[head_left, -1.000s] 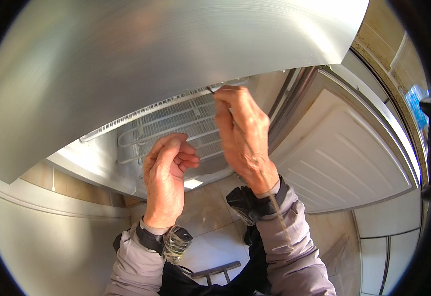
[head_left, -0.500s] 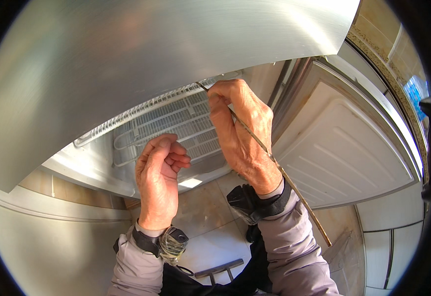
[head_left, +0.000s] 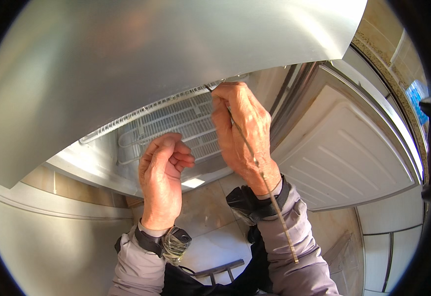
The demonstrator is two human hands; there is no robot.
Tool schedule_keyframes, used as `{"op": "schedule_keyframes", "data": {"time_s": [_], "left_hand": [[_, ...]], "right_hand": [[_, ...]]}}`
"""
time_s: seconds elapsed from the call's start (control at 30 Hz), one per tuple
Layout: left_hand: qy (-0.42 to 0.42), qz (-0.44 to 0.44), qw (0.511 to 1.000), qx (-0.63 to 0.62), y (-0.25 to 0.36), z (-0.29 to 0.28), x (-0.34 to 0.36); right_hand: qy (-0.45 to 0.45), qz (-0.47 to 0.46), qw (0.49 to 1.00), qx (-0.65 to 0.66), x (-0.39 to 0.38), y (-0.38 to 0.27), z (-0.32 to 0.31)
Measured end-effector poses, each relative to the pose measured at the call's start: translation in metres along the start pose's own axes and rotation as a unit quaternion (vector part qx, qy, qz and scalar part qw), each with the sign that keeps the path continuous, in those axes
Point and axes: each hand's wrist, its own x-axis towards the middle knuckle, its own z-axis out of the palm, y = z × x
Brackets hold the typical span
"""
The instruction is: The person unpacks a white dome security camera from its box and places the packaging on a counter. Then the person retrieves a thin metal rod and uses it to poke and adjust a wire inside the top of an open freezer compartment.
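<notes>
No text, label, brand, number or sign could be read. The blue-and-white package (head_left: 416,101) near the right rim of the head view showed pale patches on its surface, too small and blurred to tell whether they were print.

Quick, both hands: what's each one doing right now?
Left hand: partly open, fingers loosely curled, nothing visible in it.
Right hand: closed, holding a thin rod that runs back over the forearm.
</notes>
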Motion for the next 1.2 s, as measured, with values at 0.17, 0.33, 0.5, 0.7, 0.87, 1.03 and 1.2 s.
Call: {"op": "schedule_keyframes", "data": {"time_s": [0.17,0.33,0.5,0.7,0.87,1.03,1.2], "left_hand": [[-0.007,-0.004,1.000,0.000,-0.002,0.003,-0.001],[0.000,-0.005,1.000,0.010,-0.003,0.002,-0.001],[-0.002,-0.001,1.000,0.017,-0.007,0.001,0.001],[-0.005,-0.005,1.000,0.013,-0.003,-0.004,-0.001],[-0.009,-0.008,1.000,0.005,-0.005,-0.005,0.000],[-0.012,-0.007,1.000,0.000,-0.001,-0.007,-0.001],[-0.007,-0.012,1.000,-0.002,0.002,-0.007,-0.002]], "right_hand": [[0.010,-0.027,1.000,0.001,-0.007,0.007,0.009],[0.037,-0.006,0.999,0.008,-0.007,0.009,0.014],[0.077,-0.022,0.996,0.040,-0.002,0.015,-0.011],[0.025,0.035,0.998,0.040,0.003,0.005,-0.033],[0.010,0.037,0.998,0.039,0.004,0.002,-0.034],[0.011,0.032,0.999,0.007,0.006,0.001,-0.028],[0.009,0.041,0.999,0.000,0.009,0.003,-0.019]]}}
